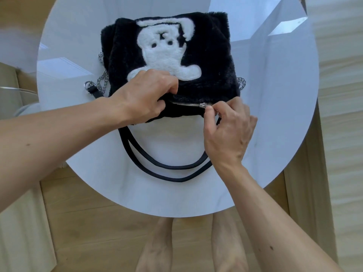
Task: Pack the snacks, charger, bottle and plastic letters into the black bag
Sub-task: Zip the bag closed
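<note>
Zipper step. Black bag (206, 61) lies flat on the surface (275, 114), just beyond both hands. Left hand (145, 95) is curled, gripping the bag's top edge. Right hand (227, 126), just to its right, pinches the zipper pull (204, 105). 2 straps (157, 169) loop between the wrists. Snacks, charger, bottle and letters are not in view, likely inside. Next: keep the edge taut and slide the pull along the teeth.

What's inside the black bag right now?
No contents show. The black bag lies on the table with fur and zipper covering its inside; the left hand grips its edge, the right hand pinches the slider.
</note>
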`<state>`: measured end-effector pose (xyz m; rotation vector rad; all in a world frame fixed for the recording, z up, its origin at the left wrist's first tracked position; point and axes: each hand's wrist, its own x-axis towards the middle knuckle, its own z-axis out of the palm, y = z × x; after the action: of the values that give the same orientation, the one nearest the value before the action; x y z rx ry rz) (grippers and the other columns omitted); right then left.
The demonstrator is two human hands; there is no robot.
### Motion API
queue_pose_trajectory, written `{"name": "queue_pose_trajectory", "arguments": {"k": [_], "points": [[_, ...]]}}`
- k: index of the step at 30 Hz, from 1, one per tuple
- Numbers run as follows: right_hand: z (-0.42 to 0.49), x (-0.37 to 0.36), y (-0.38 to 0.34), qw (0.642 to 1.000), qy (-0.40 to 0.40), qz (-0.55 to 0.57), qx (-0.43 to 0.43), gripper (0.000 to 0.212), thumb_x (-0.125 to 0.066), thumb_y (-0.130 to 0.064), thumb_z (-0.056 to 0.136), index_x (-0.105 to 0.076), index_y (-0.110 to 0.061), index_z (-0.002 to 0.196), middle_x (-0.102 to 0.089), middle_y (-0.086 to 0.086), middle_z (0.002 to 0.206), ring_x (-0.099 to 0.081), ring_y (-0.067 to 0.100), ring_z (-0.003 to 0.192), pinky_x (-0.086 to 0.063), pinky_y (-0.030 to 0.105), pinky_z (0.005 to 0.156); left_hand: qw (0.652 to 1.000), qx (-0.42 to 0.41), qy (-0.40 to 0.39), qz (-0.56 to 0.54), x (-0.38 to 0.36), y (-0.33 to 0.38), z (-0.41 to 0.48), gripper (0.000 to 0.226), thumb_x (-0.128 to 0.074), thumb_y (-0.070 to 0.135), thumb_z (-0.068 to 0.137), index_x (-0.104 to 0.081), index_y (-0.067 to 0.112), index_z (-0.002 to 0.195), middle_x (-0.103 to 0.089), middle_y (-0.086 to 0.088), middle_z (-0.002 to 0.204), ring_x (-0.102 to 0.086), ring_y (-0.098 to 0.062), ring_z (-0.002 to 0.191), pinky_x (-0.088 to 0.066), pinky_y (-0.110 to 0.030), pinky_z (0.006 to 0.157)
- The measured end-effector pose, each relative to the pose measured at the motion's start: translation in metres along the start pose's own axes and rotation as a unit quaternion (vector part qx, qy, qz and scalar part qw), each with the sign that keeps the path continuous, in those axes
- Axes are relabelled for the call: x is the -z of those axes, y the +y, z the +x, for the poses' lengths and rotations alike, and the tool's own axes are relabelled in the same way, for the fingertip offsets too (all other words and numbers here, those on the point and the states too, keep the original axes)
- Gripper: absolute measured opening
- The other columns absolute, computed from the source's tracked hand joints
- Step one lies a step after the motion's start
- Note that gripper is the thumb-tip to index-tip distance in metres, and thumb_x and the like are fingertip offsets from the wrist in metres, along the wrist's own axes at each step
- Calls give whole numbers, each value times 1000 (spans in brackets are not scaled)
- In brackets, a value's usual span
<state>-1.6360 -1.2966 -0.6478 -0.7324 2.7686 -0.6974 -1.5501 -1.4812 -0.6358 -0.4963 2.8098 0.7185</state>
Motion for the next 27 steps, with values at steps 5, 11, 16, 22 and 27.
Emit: {"name": "queue_pose_trajectory", "arguments": {"k": [5, 11, 16, 22, 27], "points": [[-5, 7, 2, 992, 5, 105, -67, 25, -60, -32, 90, -72, -23, 71, -54, -8, 64, -53, 13, 63, -48, 45, 70, 1000, 5, -4, -6, -1, 0, 1, 30, -57, -3, 72, -61, 16, 95, -57, 3, 86, -51, -21, 76, -48, -43, 76], [-25, 4, -5, 955, -48, 253, -144, 18, -67, -27, 89, -74, -21, 74, -64, -5, 58, -58, 13, 54, -48, 35, 57, 1000, 14, -8, -19, 0, 0, -2, 34, -58, -6, 73, -62, 15, 99, -56, 2, 91, -54, -21, 81, -50, -43, 75], [-27, -1, 8, 947, -187, 154, -212, 19, -63, -37, 86, -73, -24, 76, -69, -9, 67, -63, 7, 63, -53, 30, 64, 1000, -4, -7, -22, -3, -1, -10, 29, -65, 6, 80, -60, 17, 107, -52, 2, 100, -53, -19, 93, -51, -41, 77], [6, 12, 35, 975, -31, 174, -134, 22, -62, -22, 81, -56, -22, 102, -54, -9, 101, -54, 15, 100, -47, 43, 92, 941, 209, 251, -85, -12, -20, -44, 38, -65, 24, 75, -52, 10, 108, -48, -7, 106, -48, -25, 100, -42, -31, 88], [47, 11, 51, 947, -222, 192, -129, 42, -69, -42, 84, -52, -30, 121, -65, -15, 113, -61, 7, 108, -49, 31, 94, 873, 416, 146, -209, -33, -34, -79, 80, -76, 54, 70, -35, 16, 127, -56, -3, 117, -58, -23, 103, -49, -43, 91]]}}
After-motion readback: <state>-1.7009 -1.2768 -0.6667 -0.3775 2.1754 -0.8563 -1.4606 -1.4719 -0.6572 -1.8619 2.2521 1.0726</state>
